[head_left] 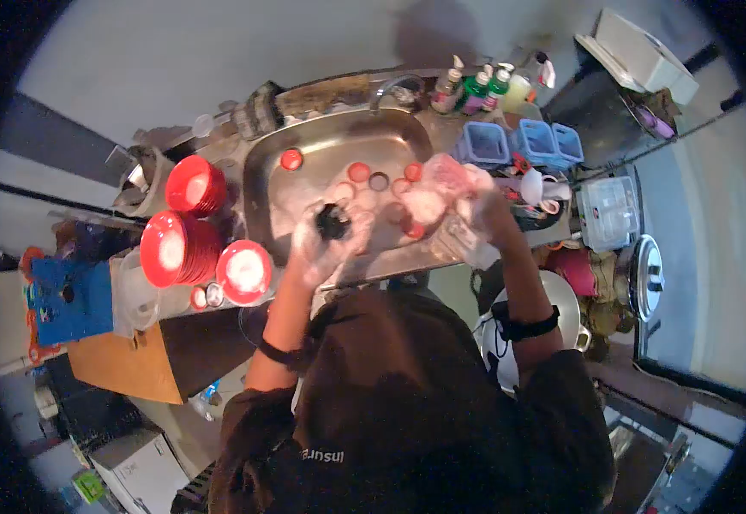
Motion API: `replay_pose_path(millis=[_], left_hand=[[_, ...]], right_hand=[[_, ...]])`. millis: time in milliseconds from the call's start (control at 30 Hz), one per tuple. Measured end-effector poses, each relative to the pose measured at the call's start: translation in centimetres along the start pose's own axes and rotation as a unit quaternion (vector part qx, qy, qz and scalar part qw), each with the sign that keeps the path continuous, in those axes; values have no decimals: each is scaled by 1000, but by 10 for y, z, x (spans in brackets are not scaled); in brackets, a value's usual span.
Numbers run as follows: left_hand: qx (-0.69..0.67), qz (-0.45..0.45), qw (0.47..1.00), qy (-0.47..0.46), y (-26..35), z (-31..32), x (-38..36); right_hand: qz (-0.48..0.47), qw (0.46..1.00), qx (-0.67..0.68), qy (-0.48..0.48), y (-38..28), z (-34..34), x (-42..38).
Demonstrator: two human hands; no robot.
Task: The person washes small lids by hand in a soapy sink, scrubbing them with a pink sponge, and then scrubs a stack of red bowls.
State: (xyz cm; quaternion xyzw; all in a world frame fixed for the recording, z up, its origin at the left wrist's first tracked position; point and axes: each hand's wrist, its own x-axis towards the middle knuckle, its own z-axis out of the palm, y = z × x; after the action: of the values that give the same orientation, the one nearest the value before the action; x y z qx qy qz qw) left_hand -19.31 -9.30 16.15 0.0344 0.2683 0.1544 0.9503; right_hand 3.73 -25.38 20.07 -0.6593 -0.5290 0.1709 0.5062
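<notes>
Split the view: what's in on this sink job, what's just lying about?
In use:
- left hand, gripping dark item
- right hand, at foamy pink bundle
- sink, small red dishes

Apparently lying about:
- blue baskets
- metal lid

Your single view looks from your head, above your dark shirt (390, 403), forward and steeply down. The shirt fills the lower middle of the frame, nearest to you. Your left hand (326, 244) and right hand (482, 210) come in around the middle, at a medium reach, over the sink (304, 137). The wall (304, 43) faces you along the top, farther off. The wide, round picture bends toward its black corners.
</notes>
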Motion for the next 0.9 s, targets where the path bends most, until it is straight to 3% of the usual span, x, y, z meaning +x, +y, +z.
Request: replay_pose_path(millis=[33, 67, 100, 133, 167, 233, 300, 367, 433, 467, 500, 533, 567, 600, 633, 667, 700, 733, 767, 800, 833, 867, 900], left_hand=[[37, 10, 999, -13, 2, -9, 8], [15, -19, 990, -142, 7, -25, 20], [-5, -50, 962, -270, 10, -37, 28], [82, 20, 996, 15, 2, 20, 0], [121, 25, 990, -70, 5, 13, 3], [11, 10, 995, -97, 12, 1, -1], [-13, 18, 989, -145, 23, -8, -6], [-38, 24, 981, -189, 28, -35, 3], [30, 179, 958, -223, 23, -81, 32], [65, 181, 971, -141, 11, -32, -7], [62, 187, 970, -142, 11, -12, -16], [43, 169, 972, -160, 13, 2, -20], [25, 149, 972, -177, 16, 6, -21], [94, 234, 957, -145, 21, -32, -1], [92, 237, 956, -145, 32, -48, 3], [368, 355, 846, -152, 45, -59, 5], [607, 436, 649, -142, 55, -62, 0], [585, 434, 677, -104, 62, -66, -6], [585, 438, 675, -104, 65, -61, -9], [315, 306, 893, -97, 66, -56, -11], [-1, 131, 988, -77, 64, -54, -11], [148, 218, 933, -244, 63, -115, 51], [-17, 165, 983, -72, 32, -9, -27]], right_hand=[[-4, 998, 64, 24, -5, 26, 6], [-7, 991, 128, 48, -5, 53, 10], [-35, 990, 98, 92, -2, 86, 10], [-79, 992, 90, 32, -31, 96, 16], [68, 995, 68, -29, -45, 115, 13], [-36, 993, -106, -19, -36, 157, 4], [-198, 963, -181, 23, -35, 175, 7], [-227, 956, -184, 36, -11, 192, 18], [-252, 948, -189, 47, -7, 199, 31], [-101, 972, -211, 11, -15, 199, 39], [51, 972, -229, -25, -20, 200, 49], [-73, 971, -224, 47, -2, 211, 58], [-76, 971, -224, 44, 10, 220, 59], [-83, 956, -280, -31, 18, 227, 58], [-89, 933, -334, -104, 21, 231, 59], [-93, 932, -334, -104, 12, 230, 57], [-207, 940, -262, -71, -4, 224, 51], [-318, 929, -186, -36, -15, 220, 50], [-322, 928, -186, -36, -15, 214, 53], [-343, 907, -241, -31, -12, 203, 54], [-362, 884, -295, -29, -11, 198, 52], [-241, 928, -280, -48, -32, 197, 54], [-242, 927, -281, -50, -37, 208, 53]])
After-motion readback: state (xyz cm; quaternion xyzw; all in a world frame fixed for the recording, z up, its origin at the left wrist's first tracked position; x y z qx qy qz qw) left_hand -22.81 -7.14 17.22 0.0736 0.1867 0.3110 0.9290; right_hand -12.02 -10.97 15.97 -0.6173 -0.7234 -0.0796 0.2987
